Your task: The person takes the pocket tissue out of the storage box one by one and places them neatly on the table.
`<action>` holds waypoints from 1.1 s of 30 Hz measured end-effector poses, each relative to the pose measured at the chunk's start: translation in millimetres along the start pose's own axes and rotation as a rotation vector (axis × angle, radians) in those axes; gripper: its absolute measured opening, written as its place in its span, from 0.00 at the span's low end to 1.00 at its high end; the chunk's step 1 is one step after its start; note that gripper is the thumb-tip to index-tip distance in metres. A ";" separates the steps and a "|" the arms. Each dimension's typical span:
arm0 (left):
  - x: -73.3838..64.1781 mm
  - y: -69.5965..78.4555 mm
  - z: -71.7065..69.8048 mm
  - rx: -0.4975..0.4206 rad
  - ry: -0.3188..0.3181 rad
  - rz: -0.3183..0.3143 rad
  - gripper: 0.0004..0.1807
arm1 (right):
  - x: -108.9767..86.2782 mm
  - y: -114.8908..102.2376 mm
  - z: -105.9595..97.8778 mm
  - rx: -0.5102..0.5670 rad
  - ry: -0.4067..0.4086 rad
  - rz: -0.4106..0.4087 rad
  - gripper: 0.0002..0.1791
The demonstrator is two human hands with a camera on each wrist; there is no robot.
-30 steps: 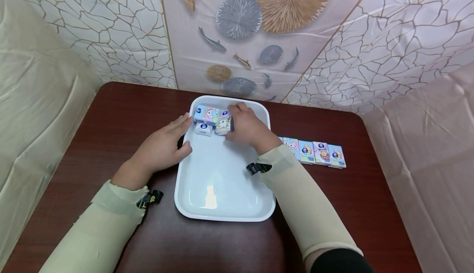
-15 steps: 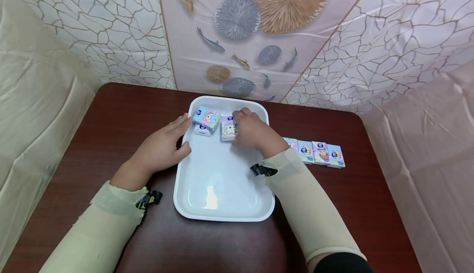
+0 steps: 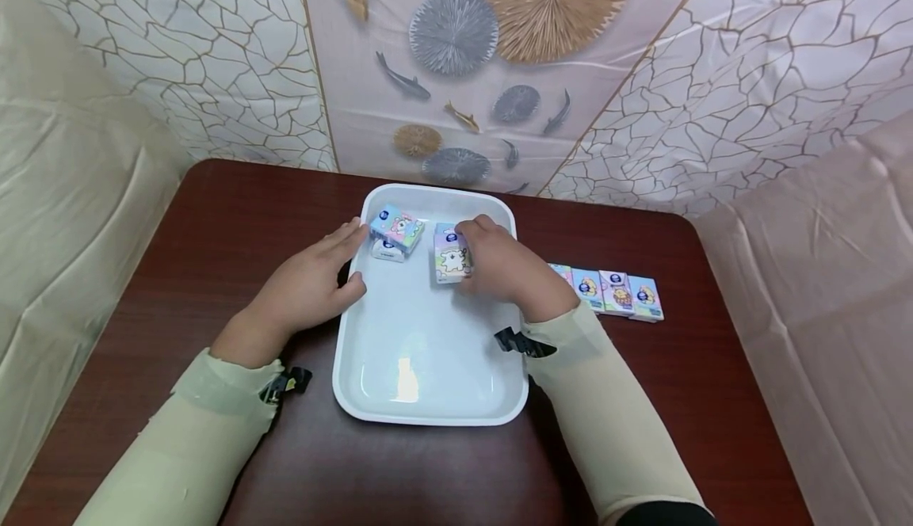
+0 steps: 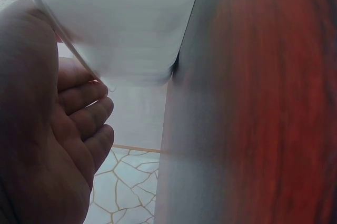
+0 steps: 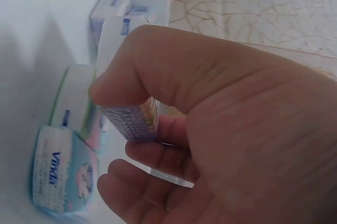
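My right hand [image 3: 502, 268] pinches a small tissue pack [image 3: 451, 257] with a white cartoon animal on its face, over the white tray [image 3: 428, 352]. In the right wrist view, thumb and fingers close on the pack's purple patterned side [image 5: 131, 121]. A blue tissue pack [image 3: 399, 227] lies slanted on a white tissue pack [image 3: 388, 251] at the tray's far left. Another pack printed "Vinda" [image 5: 52, 176] stands below my hand in the right wrist view. My left hand [image 3: 307, 284] rests at the tray's left rim, fingers extended and holding nothing.
On the brown table [image 3: 713, 399], right of the tray, several tissue packs [image 3: 616, 294] lie in a row, its left end partly hidden by my right arm. A patterned cloth wall [image 3: 456, 106] stands behind the table.
My right hand has drawn the tissue pack right and towards me, away from the blue pack. The blue pack has turned askew on the white one. The left hand stays put.
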State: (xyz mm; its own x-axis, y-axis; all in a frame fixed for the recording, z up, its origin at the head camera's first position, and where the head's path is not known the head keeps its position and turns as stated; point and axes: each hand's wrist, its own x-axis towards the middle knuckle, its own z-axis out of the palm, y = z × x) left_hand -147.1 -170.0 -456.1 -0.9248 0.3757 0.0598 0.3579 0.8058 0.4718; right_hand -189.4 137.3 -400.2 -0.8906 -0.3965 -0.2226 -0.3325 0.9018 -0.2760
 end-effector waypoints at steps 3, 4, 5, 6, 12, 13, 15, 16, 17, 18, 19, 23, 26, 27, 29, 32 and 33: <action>0.3 -0.8 0.5 0.000 0.003 0.005 0.42 | -9.5 0.9 -3.0 0.019 0.029 -0.017 0.50; 0.3 -1.0 0.7 0.001 0.005 0.007 0.42 | -12.6 1.1 -4.0 0.024 0.036 -0.021 0.50; 0.3 -1.3 0.8 0.000 0.005 0.009 0.42 | -15.5 1.4 -4.9 0.027 0.042 -0.023 0.50; 0.3 -1.4 0.9 0.000 0.005 0.010 0.42 | -18.4 1.4 -5.6 0.028 0.047 -0.022 0.50; 0.1 -1.5 0.8 -0.009 0.007 0.009 0.42 | -36.2 3.8 -8.5 0.030 0.070 -0.013 0.50; 0.0 -1.5 0.8 -0.010 0.008 0.009 0.42 | -38.8 4.4 -8.5 0.028 0.073 -0.010 0.50; -0.1 -1.5 1.1 -0.011 0.009 0.008 0.42 | -43.8 5.4 -9.0 0.032 0.078 -0.006 0.50; -0.1 -1.6 1.2 -0.012 0.010 0.007 0.42 | -46.3 5.9 -9.2 0.036 0.078 -0.005 0.50; -0.1 -1.8 1.4 -0.013 0.010 0.006 0.42 | -48.8 6.2 -9.5 0.042 0.079 -0.003 0.50; 0.0 -2.1 1.6 -0.011 0.010 0.006 0.42 | -51.4 6.6 -9.7 0.045 0.077 0.000 0.50; -0.1 -2.3 1.8 -0.008 0.010 0.006 0.42 | -54.0 6.9 -10.1 0.047 0.074 0.002 0.50; 0.3 -3.0 2.8 -0.003 0.013 0.006 0.42 | -65.5 7.9 -12.4 0.067 0.065 0.000 0.51; 0.3 -3.0 3.0 -0.001 0.015 0.006 0.42 | -73.9 8.7 -13.5 0.083 0.074 -0.010 0.50; 0.3 -3.0 2.8 -0.001 0.016 0.006 0.42 | -76.4 9.0 -13.6 0.085 0.081 -0.012 0.50; 0.3 -2.8 2.6 -0.005 0.015 0.004 0.42 | -80.8 9.4 -13.4 0.078 0.093 -0.009 0.49; 0.4 -2.8 2.5 -0.009 0.013 0.002 0.42 | -86.7 10.8 -12.4 0.064 0.103 -0.005 0.50; 0.3 -2.7 2.6 -0.011 0.012 0.001 0.42 | -88.8 11.4 -12.1 0.066 0.105 -0.004 0.50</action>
State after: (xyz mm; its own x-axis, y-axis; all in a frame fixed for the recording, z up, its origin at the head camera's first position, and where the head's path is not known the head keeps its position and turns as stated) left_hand -148.1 -170.9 -459.7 -0.9259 0.3709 0.0714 0.3577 0.8004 0.4810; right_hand -117.9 184.9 -372.3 -0.9180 -0.3768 -0.1237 -0.3179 0.8856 -0.3385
